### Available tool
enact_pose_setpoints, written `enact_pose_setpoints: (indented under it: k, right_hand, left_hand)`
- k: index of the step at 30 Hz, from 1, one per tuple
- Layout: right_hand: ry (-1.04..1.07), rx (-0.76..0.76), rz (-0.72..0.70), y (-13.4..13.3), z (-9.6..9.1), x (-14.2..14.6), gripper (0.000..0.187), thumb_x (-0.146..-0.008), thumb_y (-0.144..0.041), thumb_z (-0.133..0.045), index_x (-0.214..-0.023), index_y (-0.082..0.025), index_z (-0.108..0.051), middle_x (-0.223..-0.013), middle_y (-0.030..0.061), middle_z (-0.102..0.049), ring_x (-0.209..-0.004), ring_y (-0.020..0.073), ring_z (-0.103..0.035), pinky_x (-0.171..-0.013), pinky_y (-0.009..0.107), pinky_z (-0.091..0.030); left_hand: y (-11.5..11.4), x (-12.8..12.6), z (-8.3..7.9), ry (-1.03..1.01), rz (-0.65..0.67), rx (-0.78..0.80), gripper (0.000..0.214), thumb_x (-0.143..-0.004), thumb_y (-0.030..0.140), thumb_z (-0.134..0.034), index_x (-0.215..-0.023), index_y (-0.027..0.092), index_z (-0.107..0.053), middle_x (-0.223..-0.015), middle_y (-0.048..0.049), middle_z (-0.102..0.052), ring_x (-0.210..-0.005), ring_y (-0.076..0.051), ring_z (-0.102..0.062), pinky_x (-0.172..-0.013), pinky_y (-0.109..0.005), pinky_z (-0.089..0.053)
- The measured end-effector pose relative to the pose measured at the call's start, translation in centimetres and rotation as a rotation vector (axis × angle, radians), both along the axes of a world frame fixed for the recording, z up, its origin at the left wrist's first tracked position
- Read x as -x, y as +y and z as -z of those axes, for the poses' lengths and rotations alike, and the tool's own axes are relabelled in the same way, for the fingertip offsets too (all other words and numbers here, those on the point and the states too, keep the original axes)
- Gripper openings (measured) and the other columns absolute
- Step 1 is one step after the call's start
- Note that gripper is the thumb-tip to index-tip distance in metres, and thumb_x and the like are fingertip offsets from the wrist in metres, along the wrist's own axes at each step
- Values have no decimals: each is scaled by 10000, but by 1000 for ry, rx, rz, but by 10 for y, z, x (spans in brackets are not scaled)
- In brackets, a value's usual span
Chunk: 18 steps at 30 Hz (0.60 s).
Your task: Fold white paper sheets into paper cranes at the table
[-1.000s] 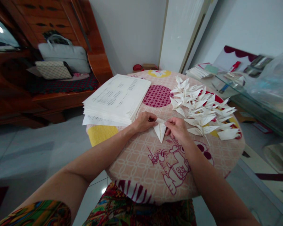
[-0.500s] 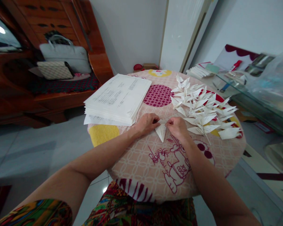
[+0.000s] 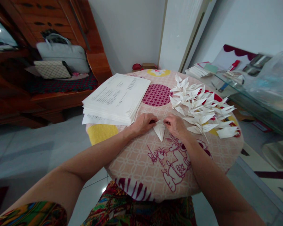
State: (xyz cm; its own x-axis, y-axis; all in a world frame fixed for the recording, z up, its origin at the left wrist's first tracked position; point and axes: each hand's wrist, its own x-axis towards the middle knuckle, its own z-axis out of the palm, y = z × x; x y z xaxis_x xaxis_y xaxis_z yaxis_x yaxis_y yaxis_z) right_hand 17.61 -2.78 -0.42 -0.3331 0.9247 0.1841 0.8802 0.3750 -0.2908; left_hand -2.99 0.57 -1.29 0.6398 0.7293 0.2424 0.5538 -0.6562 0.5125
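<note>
A small piece of folded white paper (image 3: 159,131) rests near the middle of the cloth-covered round table (image 3: 136,163), its point toward me. My left hand (image 3: 145,123) pinches its upper left edge between thumb and fingers. On the other side, the fingers of my right hand (image 3: 175,125) are closed on its upper right edge. Beyond my right hand lies a heap of pointed folded paper pieces (image 3: 200,106), which look like paper cranes. A thick stack of printed sheets (image 3: 116,97) sits beyond my left hand.
A glass-topped shelf (image 3: 257,102) with a plastic bag (image 3: 273,78), papers (image 3: 199,69) and metal containers stands at the right. To the left is a carved wooden bench (image 3: 94,69) holding a pale handbag (image 3: 63,56) and a quilted purse (image 3: 52,69).
Both hands keep their grip on the folded paper, with only slight finger movement. The whole view has shifted a little, so things appear slightly farther left.
</note>
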Motion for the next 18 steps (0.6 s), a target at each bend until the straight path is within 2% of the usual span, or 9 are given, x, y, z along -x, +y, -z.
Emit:
enact_pose_setpoints:
  k: [7, 13, 18]
  right_hand:
    - [-143, -32, -4, -7, 4, 1, 238, -909, -134, -507, -835, -146, -733, -890, 103, -658, -802, 200, -593, -687, 298, -380]
    - [-254, -25, -27, -12, 3, 3, 265, -906, -108, -478, -852, -137, -735, -905, 113, -651, -829, 211, -593, -697, 307, -387]
    - [-283, 4, -61, -16, -1, 4, 268, -897, -74, -480, -853, -131, -737, -919, 131, -657, -855, 219, -593, -722, 312, -409]
  left_hand:
    - [-11, 7, 0, 8, 34, -122, 152, -894, 125, -573, -945, 141, -715, -900, -67, -708, -822, -160, -644, -751, -262, -483]
    - [-16, 8, 3, 220, 47, -293, 194, -946, 162, -522, -912, 140, -712, -857, -82, -668, -816, -190, -625, -697, -286, -463]
    - [-18, 9, 2, 303, 67, -343, 202, -948, 159, -513, -893, 152, -707, -824, -71, -645, -802, -189, -608, -663, -285, -442]
